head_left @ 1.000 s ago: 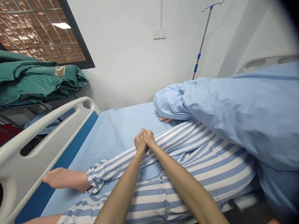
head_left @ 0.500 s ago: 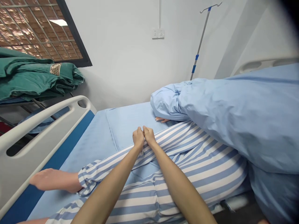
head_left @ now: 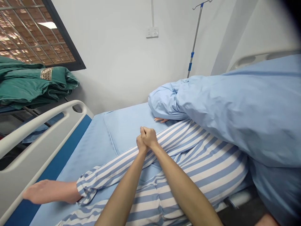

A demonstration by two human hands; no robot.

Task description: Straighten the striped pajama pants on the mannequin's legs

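Note:
My left hand [head_left: 140,143] is closed in a fist over the far leg of a lying figure, near the knee. Overlapping it from the right is my right hand [head_left: 149,137], also a fist, thumb side up. No object shows in either one, and their undersides are hidden. Beneath them runs the blue-and-white striped trouser leg [head_left: 117,166], stretched across the bed. A bare foot [head_left: 44,191] sticks out of its cuff at the left. The nearer striped leg [head_left: 145,205] lies partly behind my forearms.
A blue quilt [head_left: 223,110] covers the figure's upper part; fingertips [head_left: 161,120] show at its edge. The bed's footboard [head_left: 39,138] stands at the left, near folded green cloth [head_left: 35,84]. An IV pole [head_left: 195,40] rises by the wall, right of a socket [head_left: 152,32].
My fists were side by side; now the right one overlaps the left. The camera view has shifted slightly, moving the wall and window leftward. The lying figure keeps its pose.

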